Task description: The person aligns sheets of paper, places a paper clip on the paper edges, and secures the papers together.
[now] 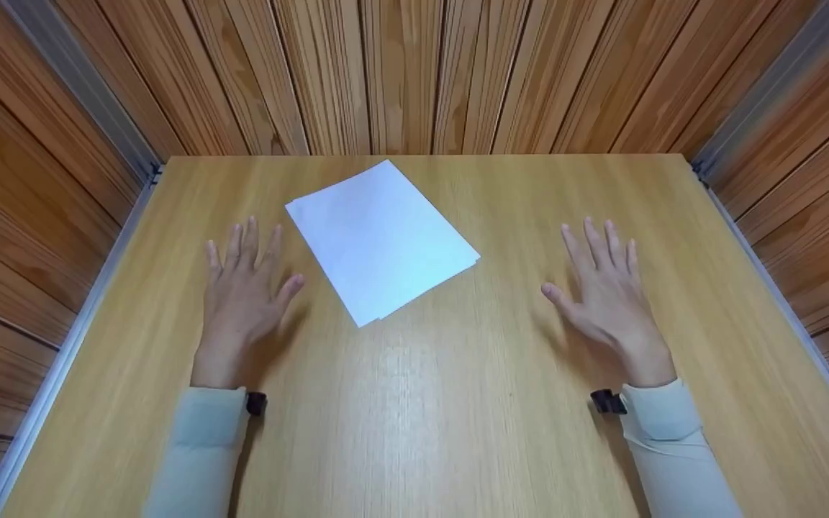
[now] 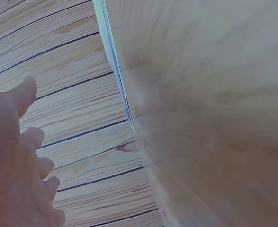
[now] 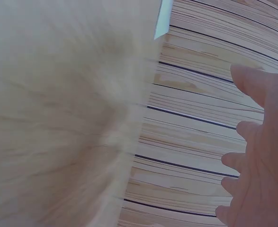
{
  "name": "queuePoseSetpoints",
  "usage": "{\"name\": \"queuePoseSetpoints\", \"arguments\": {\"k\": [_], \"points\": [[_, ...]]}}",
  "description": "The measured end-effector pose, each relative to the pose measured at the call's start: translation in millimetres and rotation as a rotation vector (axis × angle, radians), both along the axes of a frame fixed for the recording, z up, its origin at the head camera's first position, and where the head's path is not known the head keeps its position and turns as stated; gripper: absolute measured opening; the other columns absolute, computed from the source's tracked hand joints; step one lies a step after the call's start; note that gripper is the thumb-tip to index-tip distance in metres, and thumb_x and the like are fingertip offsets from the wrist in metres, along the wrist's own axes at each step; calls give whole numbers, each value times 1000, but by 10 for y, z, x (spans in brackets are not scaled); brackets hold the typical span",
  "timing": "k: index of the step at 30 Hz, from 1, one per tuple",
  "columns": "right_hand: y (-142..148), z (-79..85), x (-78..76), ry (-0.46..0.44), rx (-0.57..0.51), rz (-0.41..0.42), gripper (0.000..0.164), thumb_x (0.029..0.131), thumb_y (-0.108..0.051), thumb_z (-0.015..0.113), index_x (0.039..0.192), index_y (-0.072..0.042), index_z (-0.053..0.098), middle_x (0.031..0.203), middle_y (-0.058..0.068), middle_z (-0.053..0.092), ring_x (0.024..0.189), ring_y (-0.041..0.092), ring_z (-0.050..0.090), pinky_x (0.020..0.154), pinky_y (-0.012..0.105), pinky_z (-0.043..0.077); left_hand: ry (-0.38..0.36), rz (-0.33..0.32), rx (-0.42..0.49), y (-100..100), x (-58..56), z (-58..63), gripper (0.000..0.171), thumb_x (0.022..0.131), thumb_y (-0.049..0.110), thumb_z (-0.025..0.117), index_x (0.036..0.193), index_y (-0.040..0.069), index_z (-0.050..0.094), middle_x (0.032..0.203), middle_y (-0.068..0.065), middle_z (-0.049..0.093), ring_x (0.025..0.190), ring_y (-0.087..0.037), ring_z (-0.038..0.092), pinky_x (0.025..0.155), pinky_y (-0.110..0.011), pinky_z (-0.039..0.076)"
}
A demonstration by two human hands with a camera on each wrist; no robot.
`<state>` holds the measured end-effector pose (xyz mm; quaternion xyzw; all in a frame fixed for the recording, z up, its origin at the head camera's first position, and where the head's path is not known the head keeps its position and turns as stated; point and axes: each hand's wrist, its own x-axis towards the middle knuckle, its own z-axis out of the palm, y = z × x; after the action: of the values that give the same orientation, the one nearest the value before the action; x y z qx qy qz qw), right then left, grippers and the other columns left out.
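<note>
A small stack of white paper sheets [image 1: 383, 241] lies turned at an angle toward the back of the wooden table [image 1: 429, 432], its edges slightly out of line. To its left is my left hand [image 1: 240, 295], palm down with fingers straight and thumb spread toward the paper. My right hand [image 1: 605, 302] is spread the same way, farther off on the paper's right side. Neither hand holds anything. In the left wrist view the paper's edge [image 2: 111, 52] shows as a thin pale strip beyond the left hand; a corner of the paper [image 3: 163, 21] appears in the right wrist view.
Wooden slat walls [image 1: 400, 79] rise behind the table and on both sides. Metal rails [image 1: 76, 316] run along the table's side edges. Each sleeve cuff has a small dark device [image 1: 256, 403] at its inner side.
</note>
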<state>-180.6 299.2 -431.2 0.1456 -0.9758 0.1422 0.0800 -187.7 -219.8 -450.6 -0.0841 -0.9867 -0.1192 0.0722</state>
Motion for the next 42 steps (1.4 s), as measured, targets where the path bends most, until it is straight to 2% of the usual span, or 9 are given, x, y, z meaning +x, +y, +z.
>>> {"name": "queuePoseSetpoints", "arguments": {"k": [4,8,16,20,24,31,37,42], "points": [[-35,72,-45,2,-22,3,88,105,-57,55,173,-21,12,178,19,5,163,43,-5,127,63,-11,-1,-11,69,19,-46,2,83,108,59,47,172,15,15,178,-16,-5,164,-39,-6,127,-65,-9],[-94,128,-97,9,-35,15,88,105,-56,55,173,-21,12,178,19,6,163,45,-2,127,66,-6,-11,-12,126,18,-67,1,82,108,51,52,171,13,15,177,-19,-3,163,-41,-4,127,-67,-5],[-162,161,-185,-27,-60,-8,89,105,-59,54,173,-24,10,178,17,4,163,43,-2,128,63,-4,-21,7,217,68,-146,16,83,108,52,53,171,13,16,177,-23,3,163,-45,2,128,-66,-2],[-208,142,-226,-38,-81,-5,89,105,-61,53,173,-23,8,178,18,5,163,43,-2,128,64,-2,-44,57,266,94,-185,3,83,108,55,51,172,15,15,177,-22,5,161,-48,8,124,-73,12],[-270,118,-280,-48,-105,6,89,105,-61,52,173,-24,8,178,18,7,163,43,1,128,65,1,-75,118,343,113,-215,-16,84,108,58,49,172,16,15,177,-21,6,160,-51,13,113,-82,25],[-317,107,-368,-76,-118,-2,90,104,-63,53,173,-26,10,178,15,8,163,43,4,127,67,4,-83,141,432,157,-279,-16,82,108,53,52,171,13,19,176,-23,12,159,-51,15,116,-79,25],[-343,102,-467,-118,-184,13,89,103,-62,55,173,-30,10,179,13,8,163,42,4,122,77,10,-102,135,490,177,-338,-8,80,108,51,52,170,11,21,175,-23,14,158,-51,18,120,-73,25],[-383,74,-550,-133,-201,32,88,104,-61,56,173,-30,12,178,14,9,161,48,9,120,78,14,-120,144,555,203,-379,-23,79,109,47,54,170,10,22,175,-23,17,159,-49,18,122,-71,23]]}}
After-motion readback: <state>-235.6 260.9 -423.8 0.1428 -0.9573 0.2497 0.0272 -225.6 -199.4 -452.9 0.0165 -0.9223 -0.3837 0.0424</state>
